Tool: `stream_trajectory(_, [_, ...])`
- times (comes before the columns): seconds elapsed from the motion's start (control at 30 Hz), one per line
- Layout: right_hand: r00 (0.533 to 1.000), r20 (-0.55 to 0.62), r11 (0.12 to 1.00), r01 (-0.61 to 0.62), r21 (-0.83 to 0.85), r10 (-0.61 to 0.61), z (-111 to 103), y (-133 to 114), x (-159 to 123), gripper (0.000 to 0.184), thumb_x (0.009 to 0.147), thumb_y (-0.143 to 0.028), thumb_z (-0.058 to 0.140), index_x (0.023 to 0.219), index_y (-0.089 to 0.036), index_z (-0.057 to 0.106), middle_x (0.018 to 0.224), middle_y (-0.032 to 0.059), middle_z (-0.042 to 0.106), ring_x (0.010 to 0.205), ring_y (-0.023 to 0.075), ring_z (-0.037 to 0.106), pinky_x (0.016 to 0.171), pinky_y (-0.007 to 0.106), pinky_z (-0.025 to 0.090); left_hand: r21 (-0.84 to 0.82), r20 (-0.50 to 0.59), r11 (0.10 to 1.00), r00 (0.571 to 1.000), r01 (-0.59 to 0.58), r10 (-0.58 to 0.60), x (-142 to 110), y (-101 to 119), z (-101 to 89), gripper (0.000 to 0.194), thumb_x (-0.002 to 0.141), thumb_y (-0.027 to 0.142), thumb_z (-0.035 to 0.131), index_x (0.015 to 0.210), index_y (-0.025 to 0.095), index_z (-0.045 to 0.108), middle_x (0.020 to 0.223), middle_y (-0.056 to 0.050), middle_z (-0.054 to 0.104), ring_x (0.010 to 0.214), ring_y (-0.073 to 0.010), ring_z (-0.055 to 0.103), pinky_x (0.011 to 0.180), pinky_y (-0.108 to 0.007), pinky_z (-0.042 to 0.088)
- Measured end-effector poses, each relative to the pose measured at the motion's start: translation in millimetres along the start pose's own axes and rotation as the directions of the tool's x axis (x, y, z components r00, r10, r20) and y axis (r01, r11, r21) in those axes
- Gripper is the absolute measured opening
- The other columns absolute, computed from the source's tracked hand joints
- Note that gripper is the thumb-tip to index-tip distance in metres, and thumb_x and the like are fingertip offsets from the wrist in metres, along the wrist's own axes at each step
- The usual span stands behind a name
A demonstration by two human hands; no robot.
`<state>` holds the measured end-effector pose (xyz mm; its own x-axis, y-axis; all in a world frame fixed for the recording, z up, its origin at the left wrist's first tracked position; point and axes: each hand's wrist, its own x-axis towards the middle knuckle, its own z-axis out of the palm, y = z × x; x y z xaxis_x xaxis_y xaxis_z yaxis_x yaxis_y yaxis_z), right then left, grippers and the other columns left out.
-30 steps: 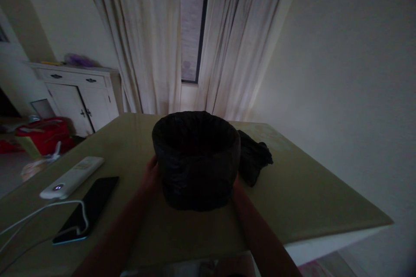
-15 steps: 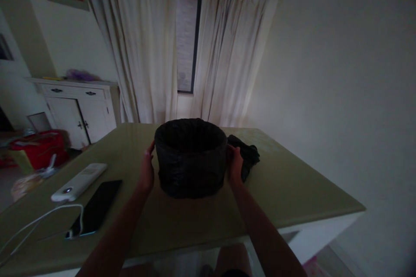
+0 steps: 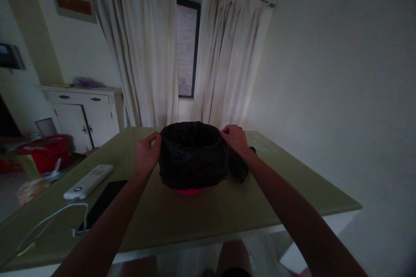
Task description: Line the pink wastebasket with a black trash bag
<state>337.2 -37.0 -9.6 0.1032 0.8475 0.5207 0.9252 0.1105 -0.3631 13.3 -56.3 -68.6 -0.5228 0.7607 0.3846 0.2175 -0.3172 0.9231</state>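
A round bin stands on the table, its sides covered by a black trash bag [image 3: 194, 166] folded over the rim. Below the bag's lower edge a bit of the pink bin [image 3: 189, 191] shows. My left hand [image 3: 147, 152] pinches the bag at the left of the rim. On the opposite side my right hand [image 3: 234, 137] grips the bag's upper edge between thumb and fingers. Behind my right wrist lies a crumpled piece of black plastic [image 3: 238, 168], partly hidden by the forearm.
The greenish table [image 3: 286, 190] carries a white power bank [image 3: 88, 181] and a black phone [image 3: 103, 202] at the left, with a white cable [image 3: 52, 216] by them. A white cabinet [image 3: 82, 114] and a red bag [image 3: 48, 152] are beyond on the left.
Both hands have moved up from the sides of the bin to its rim and now pinch the bag there. The bag's lower edge sits higher, and pink shows beneath it.
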Motion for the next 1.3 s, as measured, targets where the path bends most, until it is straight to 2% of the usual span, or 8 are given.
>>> stream_trajectory(0.1, [0.993, -0.010, 0.993, 0.113, -0.043, -0.114, -10, -17, 11, 0.024, 0.103, -0.032, 0.063, 0.103, -0.017, 0.082, 0.109, 0.0122, 0.081, 0.099, 0.0247, 0.071, 0.086, 0.034, 0.049, 0.219, 0.059, 0.967, 0.991, -0.128, 0.118, 5, 16, 0.1, 0.014, 0.086, 0.035, 0.077, 0.085, 0.025, 0.086, 0.089, -0.007, 0.083, 0.087, -0.0328, 0.076, 0.083, -0.038, 0.055])
stream_trajectory(0.27, [0.983, -0.028, 0.982, 0.177, -0.064, -0.179, -25, -45, 34, 0.022, 0.105, -0.032, 0.060, 0.106, -0.019, 0.077, 0.114, 0.0121, 0.078, 0.103, 0.0258, 0.069, 0.088, 0.036, 0.050, 0.381, 0.260, 0.881, 0.947, -0.279, 0.188, 20, 33, -0.3, 0.023, 0.096, 0.037, 0.065, 0.097, 0.025, 0.084, 0.107, -0.008, 0.086, 0.106, -0.0302, 0.078, 0.092, -0.036, 0.055])
stream_trajectory(0.37, [0.980, -0.063, 0.981, 0.189, -0.044, -0.191, -32, -57, 49, 0.022, 0.105, -0.031, 0.057, 0.107, -0.019, 0.076, 0.116, 0.0130, 0.077, 0.108, 0.0278, 0.069, 0.093, 0.038, 0.051, 0.367, 0.326, 0.892, 0.935, -0.263, 0.141, 31, 34, -1.3, 0.024, 0.096, 0.037, 0.064, 0.105, 0.023, 0.081, 0.111, -0.010, 0.085, 0.107, -0.0285, 0.079, 0.092, -0.036, 0.057])
stream_trajectory(0.5, [0.979, -0.118, 0.982, 0.177, 0.068, -0.169, -36, -71, 65, 0.021, 0.104, -0.030, 0.058, 0.106, -0.019, 0.076, 0.118, 0.0136, 0.078, 0.111, 0.0287, 0.069, 0.097, 0.041, 0.051, 0.363, 0.332, 0.914, 0.942, -0.183, 0.056, 39, 28, -4.0, 0.034, 0.084, 0.042, 0.077, 0.110, 0.019, 0.078, 0.121, -0.018, 0.083, 0.115, -0.0340, 0.078, 0.093, -0.040, 0.059])
stream_trajectory(0.7, [0.973, -0.063, 0.968, 0.227, 0.102, -0.222, -34, -99, 77, 0.017, 0.101, -0.030, 0.064, 0.101, -0.019, 0.077, 0.117, 0.0128, 0.077, 0.107, 0.0269, 0.069, 0.099, 0.040, 0.052, 0.302, 0.292, 0.939, 0.954, -0.164, 0.072, 40, 24, -6.8, 0.009, 0.080, 0.030, 0.074, 0.085, 0.023, 0.077, 0.089, -0.011, 0.083, 0.089, -0.0312, 0.079, 0.081, -0.040, 0.057])
stream_trajectory(0.83, [0.962, -0.093, 0.964, 0.262, 0.049, -0.256, -33, -116, 78, 0.024, 0.106, -0.031, 0.056, 0.110, -0.018, 0.076, 0.123, 0.0144, 0.076, 0.114, 0.0297, 0.068, 0.100, 0.042, 0.053, 0.069, 0.220, 0.987, 0.967, -0.144, 0.126, 38, 38, 0.3, 0.010, 0.072, 0.024, 0.076, 0.082, 0.022, 0.076, 0.078, -0.006, 0.077, 0.079, -0.0245, 0.073, 0.075, -0.034, 0.054])
stream_trajectory(1.0, [0.978, 0.012, 0.977, 0.210, -0.031, -0.210, -34, -120, 82, 0.025, 0.105, -0.028, 0.055, 0.117, -0.017, 0.074, 0.129, 0.0187, 0.073, 0.121, 0.0330, 0.066, 0.102, 0.044, 0.053, -0.353, 0.107, 0.928, 0.991, 0.116, -0.083, 37, 66, 6.5, 0.025, 0.065, 0.023, 0.080, 0.089, 0.020, 0.073, 0.075, -0.001, 0.071, 0.067, -0.0169, 0.064, 0.061, -0.026, 0.049])
stream_trajectory(1.3, [0.990, -0.101, 0.994, 0.101, 0.044, -0.096, -42, -99, 86, 0.029, 0.107, -0.027, 0.048, 0.122, -0.017, 0.071, 0.128, 0.0174, 0.074, 0.120, 0.0326, 0.067, 0.104, 0.046, 0.053, -0.551, 0.117, 0.825, 0.990, 0.125, -0.072, 51, 100, 12.5, 0.027, 0.067, 0.016, 0.081, 0.091, 0.021, 0.070, 0.084, -0.003, 0.068, 0.076, -0.0172, 0.062, 0.058, -0.024, 0.049])
